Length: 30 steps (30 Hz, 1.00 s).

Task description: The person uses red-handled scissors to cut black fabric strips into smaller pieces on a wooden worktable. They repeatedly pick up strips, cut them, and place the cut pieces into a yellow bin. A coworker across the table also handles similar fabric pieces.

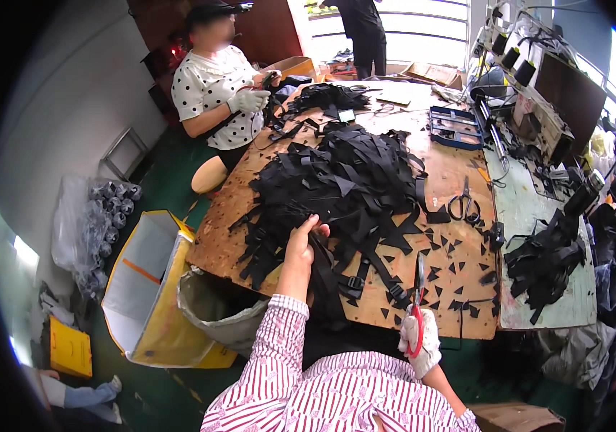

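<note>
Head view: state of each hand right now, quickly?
Left hand: bare, closed, holding flat black fabric straps.
Right hand: in a white glove, closed, holding red-handled metal scissors.

Black straps (337,180) lie heaped; red-handled scissors (418,312) point forward

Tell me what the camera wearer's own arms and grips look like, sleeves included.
The left grip is ungloved; the right grip wears an off-white work glove. The left sleeve is white with dark-red stripes and ends in a finely striped cuff. The right sleeve, mostly hidden, looks matching, leaving bare forearm below the glove.
</note>
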Tool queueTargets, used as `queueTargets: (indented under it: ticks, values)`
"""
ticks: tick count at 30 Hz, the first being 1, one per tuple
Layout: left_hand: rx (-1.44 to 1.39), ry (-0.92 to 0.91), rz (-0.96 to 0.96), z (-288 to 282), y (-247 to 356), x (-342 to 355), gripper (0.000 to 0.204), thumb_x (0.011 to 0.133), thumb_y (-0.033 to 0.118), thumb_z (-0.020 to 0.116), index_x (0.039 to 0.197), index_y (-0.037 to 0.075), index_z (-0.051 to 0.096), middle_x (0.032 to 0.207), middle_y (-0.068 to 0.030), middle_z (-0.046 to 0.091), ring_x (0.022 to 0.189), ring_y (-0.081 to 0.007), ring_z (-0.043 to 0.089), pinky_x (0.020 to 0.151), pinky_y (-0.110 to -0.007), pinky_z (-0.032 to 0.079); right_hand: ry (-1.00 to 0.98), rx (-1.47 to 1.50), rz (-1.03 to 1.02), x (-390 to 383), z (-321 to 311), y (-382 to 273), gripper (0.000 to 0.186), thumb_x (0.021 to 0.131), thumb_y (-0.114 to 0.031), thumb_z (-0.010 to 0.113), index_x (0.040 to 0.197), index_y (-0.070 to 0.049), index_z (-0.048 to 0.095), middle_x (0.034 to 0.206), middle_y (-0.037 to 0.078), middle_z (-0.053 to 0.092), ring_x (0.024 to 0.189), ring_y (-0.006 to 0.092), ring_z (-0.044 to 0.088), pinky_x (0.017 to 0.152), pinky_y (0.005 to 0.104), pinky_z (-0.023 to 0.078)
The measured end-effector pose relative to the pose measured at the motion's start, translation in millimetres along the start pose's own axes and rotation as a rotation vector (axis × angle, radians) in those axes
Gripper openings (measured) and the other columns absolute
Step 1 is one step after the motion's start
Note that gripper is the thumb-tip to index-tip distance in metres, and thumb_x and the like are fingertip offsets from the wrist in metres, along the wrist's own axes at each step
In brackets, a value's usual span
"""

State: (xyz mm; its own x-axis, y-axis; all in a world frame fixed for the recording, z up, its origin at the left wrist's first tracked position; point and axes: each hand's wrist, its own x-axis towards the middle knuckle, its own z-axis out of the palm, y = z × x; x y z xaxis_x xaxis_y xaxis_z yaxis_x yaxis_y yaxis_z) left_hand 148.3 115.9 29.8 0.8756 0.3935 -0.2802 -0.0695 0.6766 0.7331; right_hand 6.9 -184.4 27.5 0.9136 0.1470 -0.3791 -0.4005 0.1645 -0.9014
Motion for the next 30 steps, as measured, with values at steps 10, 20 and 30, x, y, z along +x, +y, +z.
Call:
queueTargets:
  ticks: [10, 20, 30]
  values:
    - [0.132, -0.526, 0.309, 48, 28, -82, 0.020, 0.085, 0.015, 0.064, 0.097, 0.006, 0.050, 0.072, -0.0101, 0.060, 0.063, -0.0184, 0.059, 0.063, -0.031, 0.048, 0.016, -0.096, -0.044, -6, 7, -15, 0.016, 0.079, -0.019, 0.053, 0.084, -0.005, 0.047, 0.055, 0.001, 0.045, 0.035, 0.0111, 0.043, 0.032, 0.0224, 0.033]
    - [0.220, -0.633, 0.303, 67, 23, -124, 0.017, 0.086, 0.016, 0.063, 0.091, 0.004, 0.053, 0.088, -0.0142, 0.064, 0.069, -0.0241, 0.065, 0.067, -0.034, 0.052, 0.043, 0.017, -0.156, -16, 4, -21, 0.022, 0.081, -0.012, 0.051, 0.101, -0.004, 0.043, 0.061, 0.004, 0.047, 0.035, 0.0123, 0.042, 0.032, 0.0246, 0.034]
    - [0.351, -0.453, 0.191, 33, -37, -126, 0.025, 0.081, 0.017, 0.070, 0.097, 0.006, 0.055, 0.076, -0.0044, 0.059, 0.061, -0.0184, 0.063, 0.053, -0.027, 0.048, -0.088, -0.289, -0.156, -34, 0, -10, 0.035, 0.078, -0.010, 0.062, 0.107, -0.004, 0.043, 0.073, 0.002, 0.051, 0.056, 0.0088, 0.048, 0.053, 0.0238, 0.042]
